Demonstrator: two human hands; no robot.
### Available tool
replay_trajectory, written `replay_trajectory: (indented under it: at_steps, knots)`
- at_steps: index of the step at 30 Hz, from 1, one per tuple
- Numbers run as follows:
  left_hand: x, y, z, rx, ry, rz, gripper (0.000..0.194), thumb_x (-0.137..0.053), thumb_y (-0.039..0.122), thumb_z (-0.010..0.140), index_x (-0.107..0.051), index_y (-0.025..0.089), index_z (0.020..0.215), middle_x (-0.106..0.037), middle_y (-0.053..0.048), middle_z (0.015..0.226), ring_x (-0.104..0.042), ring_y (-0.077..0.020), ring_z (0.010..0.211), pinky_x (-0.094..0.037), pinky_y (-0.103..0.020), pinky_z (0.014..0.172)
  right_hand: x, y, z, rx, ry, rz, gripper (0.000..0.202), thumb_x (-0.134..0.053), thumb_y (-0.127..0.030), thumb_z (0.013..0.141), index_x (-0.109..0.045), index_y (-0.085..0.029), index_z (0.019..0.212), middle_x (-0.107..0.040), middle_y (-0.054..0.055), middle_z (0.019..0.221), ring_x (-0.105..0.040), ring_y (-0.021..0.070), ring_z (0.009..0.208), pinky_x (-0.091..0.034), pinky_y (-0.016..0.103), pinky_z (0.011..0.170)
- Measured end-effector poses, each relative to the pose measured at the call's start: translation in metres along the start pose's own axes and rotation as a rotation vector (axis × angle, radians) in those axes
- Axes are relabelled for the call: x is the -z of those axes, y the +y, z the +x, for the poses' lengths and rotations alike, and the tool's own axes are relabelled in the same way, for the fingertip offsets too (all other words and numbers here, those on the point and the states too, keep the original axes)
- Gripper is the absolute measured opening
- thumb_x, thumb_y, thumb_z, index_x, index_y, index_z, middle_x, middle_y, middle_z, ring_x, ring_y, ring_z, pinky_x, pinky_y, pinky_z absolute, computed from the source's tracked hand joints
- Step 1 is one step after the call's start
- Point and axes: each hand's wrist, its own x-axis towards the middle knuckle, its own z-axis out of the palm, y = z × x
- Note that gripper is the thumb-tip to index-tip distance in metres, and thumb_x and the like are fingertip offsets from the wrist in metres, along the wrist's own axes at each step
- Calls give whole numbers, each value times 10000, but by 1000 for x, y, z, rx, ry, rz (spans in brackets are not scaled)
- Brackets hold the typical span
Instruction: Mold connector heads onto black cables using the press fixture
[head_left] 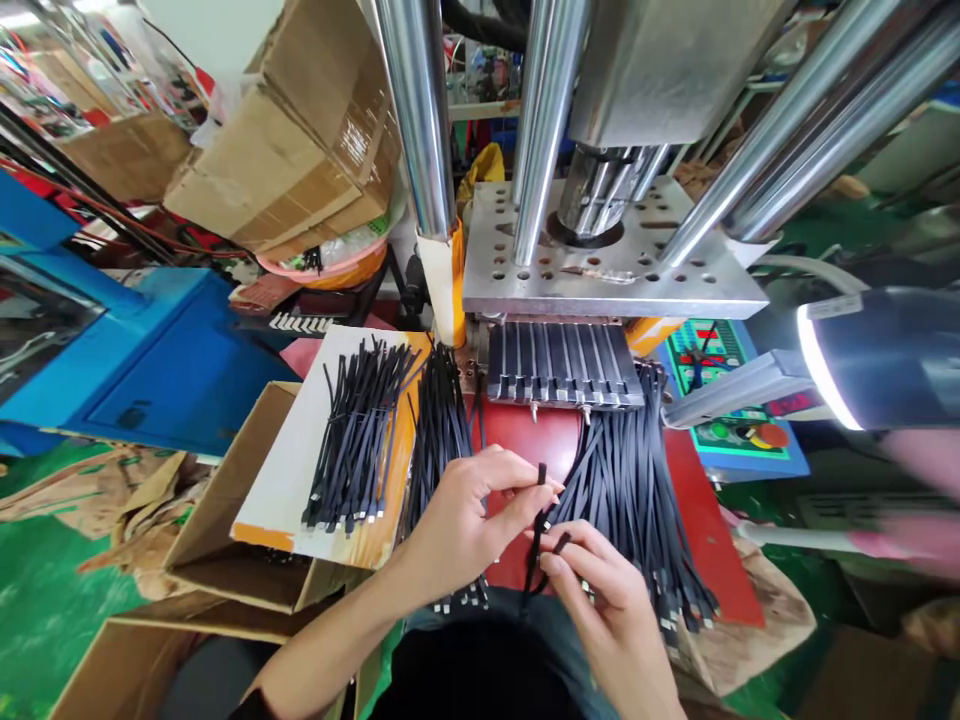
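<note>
My left hand pinches a black cable near its upper end, above the red work surface. Close by on its right, my right hand is closed, with a dark cable piece between its fingers. The cable hangs down between both hands toward my lap. Beyond them, a black ribbed mold sits under the steel press plate. A thick bunch of black cables lies on the red surface at the right, and another bunch lies to the left of the hands.
More black cables lie on a white and orange board at left. Open cardboard boxes stand below it. Steel columns rise around the press plate. A control panel and a lamp are at right.
</note>
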Motion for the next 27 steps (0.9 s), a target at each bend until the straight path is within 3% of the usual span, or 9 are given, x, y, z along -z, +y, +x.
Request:
replay_trajectory:
  at_steps: [4, 10, 13, 18, 23, 25, 27]
  knots:
    - [1, -3, -5, 78, -54, -112, 256, -680, 342, 1011, -859, 181, 926, -849, -87, 956, -779, -224, 903, -588, -310, 864, 5, -1, 10, 83, 67, -19, 178, -664, -219, 1008, -837, -251, 986, -685, 18, 746, -643, 150, 594, -555, 222, 557]
    - [7, -9, -4, 125, -88, -255, 235, -780, 391, 953, -867, 176, 918, -810, -77, 935, -734, -177, 822, -572, -259, 764, 3, -12, 28, 151, -6, -31, 207, -658, -218, 1009, -802, -234, 861, -677, 25, 709, -635, 162, 585, -543, 237, 550]
    - [11, -10, 0, 172, -118, -340, 320, -866, 482, 876, -850, 163, 863, -753, -49, 866, -675, -135, 681, -539, -240, 651, -1, -16, 34, 201, -26, -39, 237, -639, -207, 1021, -782, -225, 833, -660, 15, 693, -623, 148, 571, -526, 221, 530]
    - [14, -8, 4, 62, -76, -192, 337, -850, 465, 907, -812, 159, 771, -718, -32, 795, -638, -128, 684, -495, -236, 640, -8, -16, 41, 238, -6, -47, 209, -631, -142, 1011, -735, -220, 848, -607, -22, 677, -587, 120, 566, -492, 199, 535]
    - [22, -11, 19, -94, -49, -60, 194, -790, 261, 955, -788, 159, 790, -722, -17, 781, -645, -131, 710, -492, -245, 681, -31, 5, 33, 55, -17, -21, 322, -611, -221, 1010, -523, -226, 700, -514, -44, 646, -493, 107, 536, -404, 207, 494]
    - [30, -19, 34, -128, 25, 1, 174, -775, 228, 959, -781, 161, 799, -723, -16, 794, -647, -135, 719, -499, -251, 688, -40, 16, 22, -78, -134, 5, 358, -603, -296, 1022, -489, -229, 689, -507, -43, 655, -487, 107, 533, -393, 211, 489]
    - [38, -33, 55, -163, 113, 92, 174, -762, 230, 973, -782, 162, 814, -739, -29, 851, -664, -143, 748, -524, -266, 713, -41, 21, 15, -189, -324, 34, 346, -575, -358, 1043, -558, -218, 728, -564, -25, 693, -541, 116, 563, -423, 215, 515]
